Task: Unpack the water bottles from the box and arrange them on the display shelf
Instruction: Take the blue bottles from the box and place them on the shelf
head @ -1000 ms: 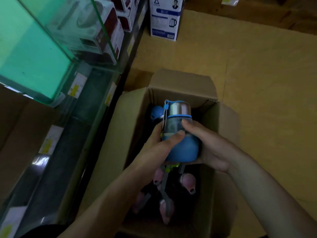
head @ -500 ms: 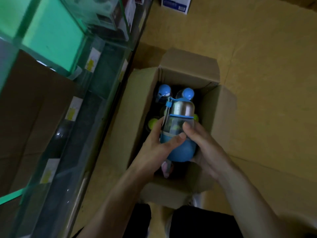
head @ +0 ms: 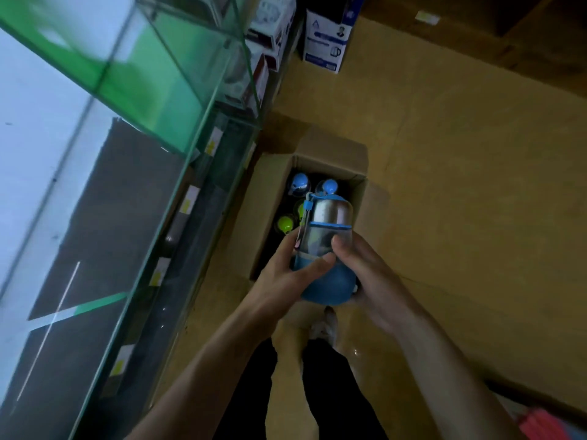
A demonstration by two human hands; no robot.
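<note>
I hold a blue water bottle (head: pixel 327 246) with a clear middle and a steel cap above the open cardboard box (head: pixel 273 198) on the floor. My left hand (head: pixel 286 281) grips its left side, thumb across the front. My right hand (head: pixel 371 281) grips its right side and cups its blue base. Inside the box stand more bottles: two with blue caps (head: pixel 300 182) at the far end and green-capped ones (head: pixel 285 223) nearer. The glass display shelf (head: pixel 152 173) runs along the left.
Price tags (head: pixel 190 200) line the glass shelf edges. Boxed appliances (head: pixel 266 33) fill the far shelf, and a white and blue kettle box (head: pixel 327 42) stands on the tan floor beyond. My legs and a shoe (head: pixel 324 325) are below the bottle.
Both hands have lifted the blue bottle up and out of the box. The view has risen, so the box looks smaller and farther, and more of the glass shelf shows.
</note>
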